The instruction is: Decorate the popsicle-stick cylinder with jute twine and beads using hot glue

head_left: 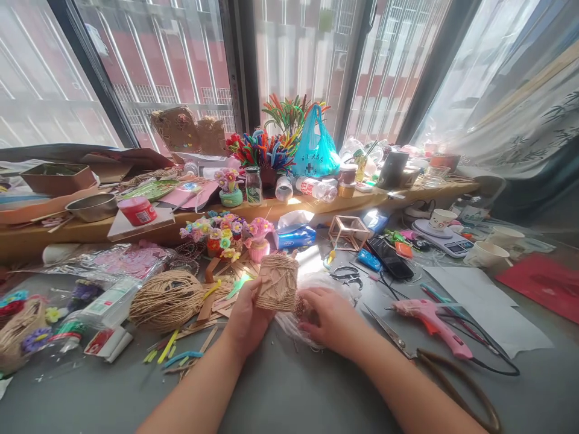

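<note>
My left hand point(248, 316) grips a twine-wrapped pot point(277, 282) by its left side and base, holding it above the table. The pot's rows of twine run round the rim and bottom, with a crumpled, raised tan decoration between them. Just right of the pot, my right hand point(332, 316) has its fingers curled in by a small reddish-brown cluster point(299, 306) and a clear plastic bag point(294, 325). What its fingertips hold is hidden. A large ball of twine point(167, 299) lies left of my left hand, beside thin wooden strips point(205, 310).
Right of my right arm lie large scissors point(393, 334), a pink glue gun point(434, 325) with its cord, and white paper point(493, 307). Black-handled scissors point(347, 275) and a phone point(389, 258) lie farther back. Crocheted-looking flowers point(221, 232) and a blue tissue pack point(295, 237) stand behind the pot.
</note>
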Demonstrator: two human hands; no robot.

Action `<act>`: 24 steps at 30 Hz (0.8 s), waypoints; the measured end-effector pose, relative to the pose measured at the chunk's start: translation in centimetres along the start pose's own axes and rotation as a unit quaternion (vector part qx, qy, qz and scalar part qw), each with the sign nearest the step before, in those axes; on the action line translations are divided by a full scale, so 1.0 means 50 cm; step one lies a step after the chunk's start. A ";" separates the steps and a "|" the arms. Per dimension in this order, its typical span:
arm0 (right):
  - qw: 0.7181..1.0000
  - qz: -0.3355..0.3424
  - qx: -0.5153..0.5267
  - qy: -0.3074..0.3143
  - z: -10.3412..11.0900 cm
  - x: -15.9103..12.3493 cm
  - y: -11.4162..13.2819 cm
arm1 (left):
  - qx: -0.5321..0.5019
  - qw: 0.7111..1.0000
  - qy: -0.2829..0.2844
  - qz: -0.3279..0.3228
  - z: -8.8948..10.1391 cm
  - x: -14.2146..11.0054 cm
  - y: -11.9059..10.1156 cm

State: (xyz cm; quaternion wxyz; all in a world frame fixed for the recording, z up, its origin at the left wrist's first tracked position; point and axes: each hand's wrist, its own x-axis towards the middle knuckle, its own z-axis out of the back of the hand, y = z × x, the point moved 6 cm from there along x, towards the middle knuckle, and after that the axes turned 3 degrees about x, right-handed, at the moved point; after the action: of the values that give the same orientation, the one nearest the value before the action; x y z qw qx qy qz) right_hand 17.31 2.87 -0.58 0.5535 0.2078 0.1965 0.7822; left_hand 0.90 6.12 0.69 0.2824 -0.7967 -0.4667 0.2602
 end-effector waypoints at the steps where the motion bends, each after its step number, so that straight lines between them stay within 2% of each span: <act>1: 1.000 -0.016 0.004 0.002 -0.002 -0.002 -0.012 | -0.001 1.000 -0.006 -0.005 0.001 0.000 -0.002; 6: 0.998 -0.050 0.020 0.021 -0.005 -0.011 -0.052 | -0.006 1.000 -0.020 -0.006 -0.001 0.001 -0.003; 11: 0.998 -0.002 0.059 0.022 0.020 -0.023 -0.044 | 0.014 0.999 -0.039 0.002 -0.002 0.002 -0.001; 16: 0.994 0.060 0.081 -0.040 0.049 -0.022 -0.029 | 0.031 0.999 -0.030 0.017 -0.002 -0.002 0.004; 20: 0.991 0.089 0.093 -0.027 0.030 -0.005 -0.022 | 0.016 0.999 -0.026 0.010 -0.003 0.000 0.005; 24: 0.996 0.042 0.080 -0.009 0.005 0.007 -0.039 | 0.014 0.999 -0.048 -0.008 0.001 0.003 0.001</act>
State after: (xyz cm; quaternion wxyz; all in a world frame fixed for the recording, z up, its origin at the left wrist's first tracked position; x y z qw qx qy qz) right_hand 18.89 3.81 -1.38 0.5034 0.2665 0.2442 0.7848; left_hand 0.96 6.23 0.62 0.2728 -0.7756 -0.4824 0.3024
